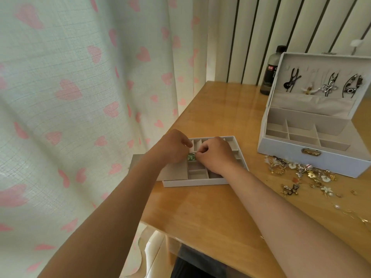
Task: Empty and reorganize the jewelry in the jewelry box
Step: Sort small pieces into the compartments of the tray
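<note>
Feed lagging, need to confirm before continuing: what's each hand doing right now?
Left hand: fingers curled beside the green jewelry piece; grip cannot be told.
Right hand: pinching the green jewelry piece.

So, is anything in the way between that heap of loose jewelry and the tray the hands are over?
Nothing visible. The jewelry heap lies on the table right of the tray, with only bare wood between them. The open jewelry box stands behind the heap, off that path.
</note>
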